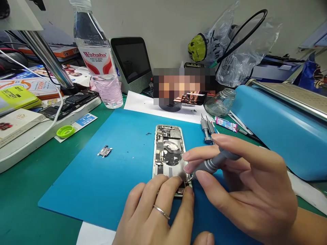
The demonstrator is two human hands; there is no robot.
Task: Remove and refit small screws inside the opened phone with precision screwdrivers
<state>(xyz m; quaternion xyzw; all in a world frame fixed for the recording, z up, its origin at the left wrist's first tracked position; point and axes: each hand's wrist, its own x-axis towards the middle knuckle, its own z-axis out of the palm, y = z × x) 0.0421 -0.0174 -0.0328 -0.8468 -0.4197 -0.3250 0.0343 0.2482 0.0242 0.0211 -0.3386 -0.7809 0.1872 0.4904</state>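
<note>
An opened smartphone lies on the blue mat with its inner parts showing. My left hand, wearing a ring, rests over the phone's lower end. Its fingers are spread and press on the frame and lower parts, while the thumb is off the phone. In my right hand is a grey precision screwdriver, held between thumb and fingers. The driver is tilted, its thin tip down at the phone's lower right edge, beside my left fingertips. A small metal part sits on the mat to the left.
Two more screwdrivers lie beyond my right hand. At the back stand a water bottle, a screen device and a glass jar. A blue machine borders the right. On the left are a green cap and a white ledge.
</note>
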